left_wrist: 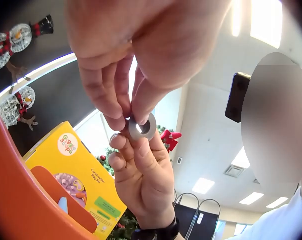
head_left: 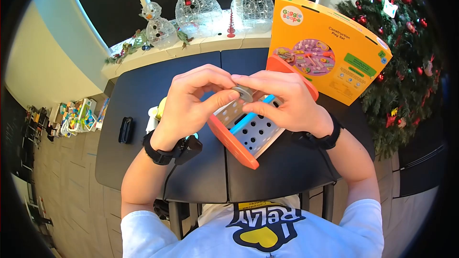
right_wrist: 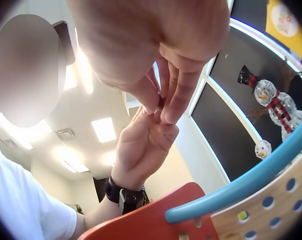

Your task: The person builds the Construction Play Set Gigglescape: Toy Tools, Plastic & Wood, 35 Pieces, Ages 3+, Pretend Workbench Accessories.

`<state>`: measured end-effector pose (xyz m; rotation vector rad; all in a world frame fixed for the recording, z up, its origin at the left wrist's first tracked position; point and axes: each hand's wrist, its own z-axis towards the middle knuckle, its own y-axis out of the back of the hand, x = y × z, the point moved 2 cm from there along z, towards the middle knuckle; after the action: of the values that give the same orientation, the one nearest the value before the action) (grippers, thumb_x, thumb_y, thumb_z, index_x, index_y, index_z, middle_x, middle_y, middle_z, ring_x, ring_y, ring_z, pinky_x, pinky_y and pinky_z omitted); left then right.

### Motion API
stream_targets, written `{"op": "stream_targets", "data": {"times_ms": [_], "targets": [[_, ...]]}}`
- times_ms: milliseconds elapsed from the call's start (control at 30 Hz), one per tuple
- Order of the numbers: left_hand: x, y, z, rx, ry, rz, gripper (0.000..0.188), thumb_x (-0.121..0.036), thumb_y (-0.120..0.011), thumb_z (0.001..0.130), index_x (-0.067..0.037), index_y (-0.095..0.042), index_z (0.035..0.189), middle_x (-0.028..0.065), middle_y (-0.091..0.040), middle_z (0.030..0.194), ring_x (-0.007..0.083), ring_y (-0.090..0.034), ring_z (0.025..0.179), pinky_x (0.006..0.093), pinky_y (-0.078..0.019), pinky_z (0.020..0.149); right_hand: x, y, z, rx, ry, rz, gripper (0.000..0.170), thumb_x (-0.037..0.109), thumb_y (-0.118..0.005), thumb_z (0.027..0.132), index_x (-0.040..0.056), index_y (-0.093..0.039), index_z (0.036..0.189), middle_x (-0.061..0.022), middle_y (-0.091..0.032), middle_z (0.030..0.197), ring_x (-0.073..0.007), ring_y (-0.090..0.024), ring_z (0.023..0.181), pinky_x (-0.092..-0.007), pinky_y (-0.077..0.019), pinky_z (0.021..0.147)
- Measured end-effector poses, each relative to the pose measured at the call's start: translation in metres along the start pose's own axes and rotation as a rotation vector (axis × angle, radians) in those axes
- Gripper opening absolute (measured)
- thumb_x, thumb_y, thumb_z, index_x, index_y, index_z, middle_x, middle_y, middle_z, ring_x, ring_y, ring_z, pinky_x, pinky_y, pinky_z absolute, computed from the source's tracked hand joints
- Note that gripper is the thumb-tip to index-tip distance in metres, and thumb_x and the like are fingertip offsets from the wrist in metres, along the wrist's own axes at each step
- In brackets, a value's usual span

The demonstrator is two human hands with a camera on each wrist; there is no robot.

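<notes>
A small grey ring (head_left: 245, 93) is pinched between both hands above the toy frame; in the left wrist view the ring (left_wrist: 142, 127) shows its round hole. My left hand (head_left: 198, 98) holds one side with thumb and fingers, and my right hand (head_left: 287, 100) grips the other side. Below them stands the toy frame with a red-orange end panel (head_left: 234, 143), a white perforated panel (head_left: 260, 134) and a blue rod (head_left: 244, 122). In the right wrist view the fingers of my right hand (right_wrist: 156, 60) hide most of the ring.
An orange-yellow box (head_left: 330, 48) stands behind the frame at the right. On the black table (head_left: 196, 177), a dark case (head_left: 125, 130) lies at the left, and white and yellow-green pieces (head_left: 154, 117) sit partly behind my left forearm.
</notes>
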<state>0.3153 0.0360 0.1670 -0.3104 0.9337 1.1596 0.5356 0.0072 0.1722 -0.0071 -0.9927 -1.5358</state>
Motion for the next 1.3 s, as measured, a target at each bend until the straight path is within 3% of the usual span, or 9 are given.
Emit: {"op": "stream_targets", "data": {"times_ms": [333, 433, 533, 667, 700, 833, 933, 1133, 1300], "targets": [[0.01, -0.006, -0.009, -0.006, 0.032, -0.054, 0.014, -0.002, -0.079, 0.091, 0.002, -0.072, 0.102, 0.0095, -0.07, 0.105, 0.0154, -0.07, 0.092, 0.0302, -0.0588, 0.082, -0.009, 0.003, -0.004, 0.059, 0.088, -0.142, 0.048, -0.001, -0.078, 0.082, 0.0024, -0.072, 0.13, -0.0142, -0.078, 0.103, -0.0268, -0.076, 0.088, -0.0345, -0.0597, 0.077], [0.017, 0.003, -0.01, -0.03, 0.047, 0.139, 0.015, -0.009, -0.078, 0.093, 0.003, -0.073, 0.101, 0.0105, -0.072, 0.1, 0.0172, -0.072, 0.09, 0.0314, -0.0589, 0.082, -0.006, 0.003, -0.005, 0.039, 0.081, -0.157, 0.044, 0.003, -0.08, 0.082, 0.001, -0.073, 0.125, -0.0143, -0.078, 0.102, -0.0267, -0.077, 0.087, -0.0334, -0.0604, 0.075], [0.017, 0.019, -0.016, -0.006, 0.273, 0.464, 0.023, -0.015, -0.073, 0.099, 0.005, -0.071, 0.11, 0.0135, -0.073, 0.108, 0.0179, -0.071, 0.097, 0.0341, -0.0598, 0.087, -0.008, 0.008, -0.009, -0.01, 0.056, -0.204, 0.032, 0.01, -0.08, 0.086, -0.0037, -0.073, 0.114, -0.0165, -0.077, 0.09, -0.0242, -0.078, 0.082, -0.0322, -0.0601, 0.073], [0.035, 0.033, -0.04, 0.123, 0.592, 0.551, 0.03, -0.024, -0.077, 0.096, 0.003, -0.072, 0.108, 0.0146, -0.076, 0.1, 0.0183, -0.073, 0.086, 0.0328, -0.0597, 0.084, -0.008, 0.028, -0.015, 0.149, -0.262, -0.221, 0.028, 0.013, -0.078, 0.087, -0.0049, -0.073, 0.107, -0.0184, -0.076, 0.086, -0.0247, -0.078, 0.08, -0.033, -0.0606, 0.073], [0.043, 0.032, -0.047, 0.104, 0.567, 0.484, 0.044, -0.041, -0.079, 0.092, 0.002, -0.074, 0.101, 0.015, -0.077, 0.087, 0.024, -0.076, 0.084, 0.036, -0.0586, 0.077, -0.007, 0.032, -0.015, 0.214, -0.372, -0.209, 0.026, 0.014, -0.077, 0.087, -0.0049, -0.073, 0.105, -0.0179, -0.076, 0.085, -0.0255, -0.078, 0.078, -0.0338, -0.0605, 0.073], [0.032, 0.018, -0.054, 0.083, 0.54, 0.509, 0.044, -0.041, -0.079, 0.092, 0.003, -0.074, 0.096, 0.0128, -0.075, 0.077, 0.0218, -0.076, 0.077, 0.0331, -0.0581, 0.072, -0.022, 0.037, -0.026, 0.582, -0.603, -0.36, 0.02, 0.012, -0.07, 0.093, -0.0024, -0.071, 0.107, -0.0143, -0.076, 0.085, -0.0245, -0.077, 0.083, -0.0364, -0.0598, 0.073], [0.021, 0.007, -0.055, 0.117, 0.518, 0.52, 0.043, -0.04, -0.079, 0.092, 0.003, -0.074, 0.092, 0.012, -0.074, 0.074, 0.0216, -0.075, 0.074, 0.032, -0.0581, 0.071, -0.036, 0.031, -0.036, 0.751, -0.552, -0.401, 0.027, 0.022, -0.061, 0.101, 0.0008, -0.069, 0.116, -0.0145, -0.073, 0.086, -0.0292, -0.075, 0.088, -0.0409, -0.058, 0.08], [0.013, -0.009, -0.062, 0.165, 0.515, 0.519, 0.041, -0.037, -0.078, 0.095, 0.003, -0.073, 0.096, 0.0104, -0.074, 0.077, 0.0185, -0.075, 0.071, 0.0292, -0.0588, 0.069, -0.07, 0.013, -0.052, 0.748, -0.973, -0.132, 0.035, 0.032, -0.053, 0.107, 0.0065, -0.064, 0.128, -0.0126, -0.069, 0.114, -0.0281, -0.065, 0.112, -0.0408, -0.0504, 0.096], [0.012, -0.012, -0.065, 0.149, 0.518, 0.501, 0.04, -0.036, -0.077, 0.095, 0.004, -0.073, 0.096, 0.0123, -0.074, 0.077, 0.0211, -0.076, 0.073, 0.03, -0.0598, 0.071, -0.097, 0.001, -0.064, 0.624, -0.988, -0.061, 0.027, 0.029, -0.051, 0.109, 0.0051, -0.061, 0.117, -0.0065, -0.064, 0.105, -0.0209, -0.06, 0.104, -0.0372, -0.0485, 0.093]]}}
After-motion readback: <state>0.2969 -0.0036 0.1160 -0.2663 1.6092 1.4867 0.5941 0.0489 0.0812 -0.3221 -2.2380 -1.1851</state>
